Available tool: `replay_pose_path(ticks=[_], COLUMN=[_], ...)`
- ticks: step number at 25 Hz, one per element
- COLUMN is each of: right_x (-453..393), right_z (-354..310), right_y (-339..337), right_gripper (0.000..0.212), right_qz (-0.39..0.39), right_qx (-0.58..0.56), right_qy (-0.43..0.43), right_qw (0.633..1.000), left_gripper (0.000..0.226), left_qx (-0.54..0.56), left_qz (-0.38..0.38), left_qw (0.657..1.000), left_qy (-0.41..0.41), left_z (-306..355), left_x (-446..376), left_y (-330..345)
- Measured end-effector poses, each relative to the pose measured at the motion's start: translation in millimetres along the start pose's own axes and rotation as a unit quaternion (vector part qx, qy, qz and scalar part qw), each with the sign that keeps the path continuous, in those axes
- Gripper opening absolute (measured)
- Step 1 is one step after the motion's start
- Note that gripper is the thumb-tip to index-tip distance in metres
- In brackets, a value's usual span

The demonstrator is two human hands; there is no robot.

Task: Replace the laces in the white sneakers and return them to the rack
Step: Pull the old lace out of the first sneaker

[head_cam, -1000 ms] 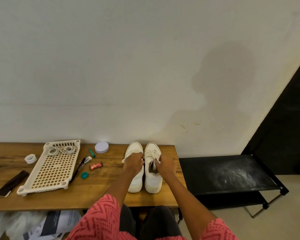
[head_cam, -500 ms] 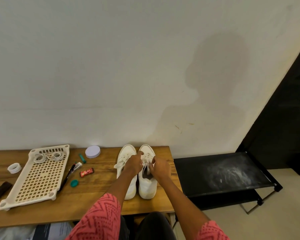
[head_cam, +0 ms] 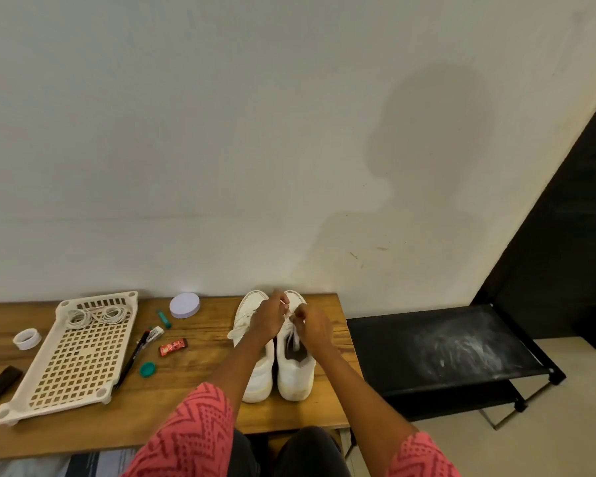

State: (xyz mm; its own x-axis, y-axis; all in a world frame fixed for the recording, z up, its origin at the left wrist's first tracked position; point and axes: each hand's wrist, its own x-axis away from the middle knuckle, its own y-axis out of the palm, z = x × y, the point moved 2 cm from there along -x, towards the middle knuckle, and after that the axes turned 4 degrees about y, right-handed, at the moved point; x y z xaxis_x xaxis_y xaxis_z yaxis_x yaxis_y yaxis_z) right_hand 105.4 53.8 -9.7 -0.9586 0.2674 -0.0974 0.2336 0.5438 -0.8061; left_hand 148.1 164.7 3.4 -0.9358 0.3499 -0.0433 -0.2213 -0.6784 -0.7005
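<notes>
Head view shows me both hands, left hand (head_cam: pixel 267 318) and right hand (head_cam: pixel 312 325), pinching the lace (head_cam: pixel 294 333) over the right sneaker (head_cam: pixel 295 366) of 2 on the table (head_cam: pixel 186 401), unlacing underway I judge; next, pull it free.

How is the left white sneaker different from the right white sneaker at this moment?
The right sneaker has both hands at its lace: the left hand and right hand pinch the lace above it. The left sneaker is not held, though the left forearm crosses over it. The right sneaker's dark opening shows; the left sneaker's opening is hidden by the arm. Both are white, side by side on the wooden table, toes toward the wall.
</notes>
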Motion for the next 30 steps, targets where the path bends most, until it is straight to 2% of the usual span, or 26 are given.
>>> replay_pose_path(ticks=[3,6,9,11,14,15,16,18,20,23,25,26,28,30], right_x=[-10.1,-10.0,-14.1,-25.4,-41.9,-44.5,-45.6,-41.0,-29.2,-13.6,-7.2,-4.9,-0.5,0.3], right_z=[9.1,6.3,-1.3,2.6,20.8,26.6,30.3,31.6,31.4,32.0,32.5,31.7,29.6,28.4], right_y=[-12.2,-25.4,-42.5,-61.8,-91.7,-96.5,-97.4,-84.5,-63.3,-35.3,-22.6,-18.2,-14.1,-10.8], right_gripper=[0.012,0.013,0.014,0.011,0.013,0.013,0.014,0.023,0.030,0.020,0.015,0.013,0.006,0.030], right_qz=[0.026,-0.001,-0.002,0.045,0.203,0.241,0.250,0.194,0.131,0.049,-0.011,-0.034,-0.057,-0.057], right_qx=[-0.160,-0.292,-0.356,-0.384,-0.418,-0.406,-0.378,-0.291,-0.213,-0.169,-0.168,-0.159,-0.132,-0.101], right_qy=[0.055,0.089,0.111,0.134,0.195,0.207,0.212,0.230,0.261,0.246,0.220,0.209,0.204,0.212], right_qw=[0.985,0.952,0.928,0.912,0.864,0.857,0.866,0.908,0.932,0.953,0.961,0.964,0.968,0.970], left_gripper=[0.020,0.027,0.025,0.019,0.016,0.014,0.011,0.010,0.013,0.012,0.011,0.010,0.017,0.025], left_qx=[-0.019,-0.059,-0.119,-0.126,-0.091,-0.067,-0.043,-0.002,0.053,0.100,0.102,0.078,-0.067,-0.160], left_qz=[0.012,-0.057,-0.036,-0.015,0.008,0.016,0.026,0.057,0.120,0.244,0.311,0.306,0.205,0.118], left_qw=[0.999,0.996,0.991,0.991,0.995,0.997,0.997,0.996,0.989,0.962,0.940,0.941,0.961,0.961], left_qy=[-0.027,-0.043,-0.045,-0.047,-0.045,-0.046,-0.053,-0.072,-0.072,-0.070,-0.100,-0.119,-0.170,-0.192], left_z=[-5.3,-7.6,-3.5,-1.6,-6.6,-10.5,-12.9,-13.7,-10.1,-4.5,-5.0,-7.3,-13.0,-21.6], left_x=[2.5,10.8,10.8,8.3,5.8,5.1,5.2,5.0,5.6,5.2,5.7,6.5,14.5,26.9], left_y=[-0.8,16.0,26.0,27.8,26.1,24.6,21.6,13.5,1.0,-26.9,-47.9,-55.2,-60.8,-59.7])
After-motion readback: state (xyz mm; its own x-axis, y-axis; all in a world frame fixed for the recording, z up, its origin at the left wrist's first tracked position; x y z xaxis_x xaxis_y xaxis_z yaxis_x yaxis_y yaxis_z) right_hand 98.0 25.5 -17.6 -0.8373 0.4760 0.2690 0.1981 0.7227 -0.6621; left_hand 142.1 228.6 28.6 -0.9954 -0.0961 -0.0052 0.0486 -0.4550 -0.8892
